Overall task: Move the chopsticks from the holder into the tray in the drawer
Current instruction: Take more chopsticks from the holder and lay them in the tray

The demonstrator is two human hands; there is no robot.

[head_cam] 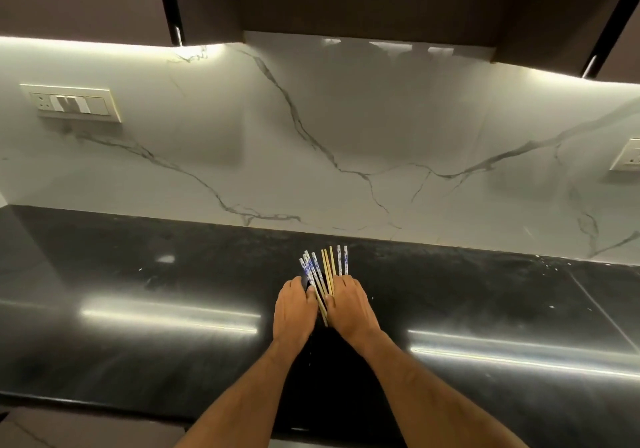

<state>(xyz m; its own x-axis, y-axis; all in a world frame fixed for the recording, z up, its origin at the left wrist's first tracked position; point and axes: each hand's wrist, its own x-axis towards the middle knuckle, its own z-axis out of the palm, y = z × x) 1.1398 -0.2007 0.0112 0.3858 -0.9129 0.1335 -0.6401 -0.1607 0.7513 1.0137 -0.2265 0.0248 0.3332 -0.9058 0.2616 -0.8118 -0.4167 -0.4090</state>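
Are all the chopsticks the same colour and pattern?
No, the chopsticks between the left hand and right hand are mixed: some white with blue patterning, others plain yellowish wood.

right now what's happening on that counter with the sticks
A person has both hands on a bunch of chopsticks above a black counter. The left hand and right hand press in from either side, gathering the bundle, whose far ends fan out toward the marble wall. Some chopsticks are white with blue patterns, others plain yellow. No holder, drawer or tray is in view, so nothing has reached the tray yet as far as can be seen.
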